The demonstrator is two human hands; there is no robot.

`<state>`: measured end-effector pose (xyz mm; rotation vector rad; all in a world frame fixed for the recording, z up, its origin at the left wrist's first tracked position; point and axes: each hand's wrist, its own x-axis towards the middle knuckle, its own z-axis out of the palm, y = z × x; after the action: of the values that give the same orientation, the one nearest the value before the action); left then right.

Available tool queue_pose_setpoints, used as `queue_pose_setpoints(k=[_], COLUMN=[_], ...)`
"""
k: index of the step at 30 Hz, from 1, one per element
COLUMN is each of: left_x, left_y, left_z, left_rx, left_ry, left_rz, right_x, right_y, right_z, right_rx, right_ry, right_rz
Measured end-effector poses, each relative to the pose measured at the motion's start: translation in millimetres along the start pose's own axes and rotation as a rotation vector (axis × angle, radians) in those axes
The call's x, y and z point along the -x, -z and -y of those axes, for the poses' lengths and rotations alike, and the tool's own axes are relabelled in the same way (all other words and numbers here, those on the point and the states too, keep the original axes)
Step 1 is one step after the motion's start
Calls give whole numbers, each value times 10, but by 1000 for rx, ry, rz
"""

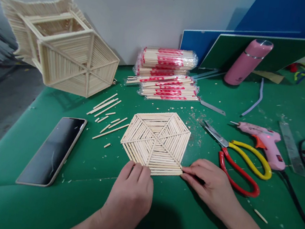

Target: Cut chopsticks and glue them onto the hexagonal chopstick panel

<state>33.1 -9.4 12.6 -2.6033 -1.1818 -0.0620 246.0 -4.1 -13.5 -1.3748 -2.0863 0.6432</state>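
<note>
Panel lies on counter. Right hand: thumb and forefinger pinched on its near right corner. Left hand: fingers curled at near edge; grip hidden, can't tell. Advisable: light, even pressure, stick ends flush.

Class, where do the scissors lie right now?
In the head view, the scissors lie on the green table, right of the hexagonal stick panel and beside the pink glue gun.
</note>
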Motion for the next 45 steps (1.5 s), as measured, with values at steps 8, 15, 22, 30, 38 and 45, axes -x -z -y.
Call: queue_pose_setpoints(k=[8,15,22,30,38,45], left_x=[180,339,344,302,315,321], left_y=[-8,-107,-185,-124,-176,-124], left_z=[99,268,238,147,116,77], left_rx=[257,314,352,398,422,420], left_ry=[250,280,200,286,257,273], left_rz=[-162,-202,-185,-180,-193,-198], right_x=[34,61,86,91,80,121], right_y=[7,5,-17,-18,-26,-39], right_z=[-17,-22,29,54,60,53], right_rx=[-6,-7,28,30,27,26], right_ry=[-25,-33,6,-2,-5,-23], right_rz=[34,17,-1,-36,-16,-23])
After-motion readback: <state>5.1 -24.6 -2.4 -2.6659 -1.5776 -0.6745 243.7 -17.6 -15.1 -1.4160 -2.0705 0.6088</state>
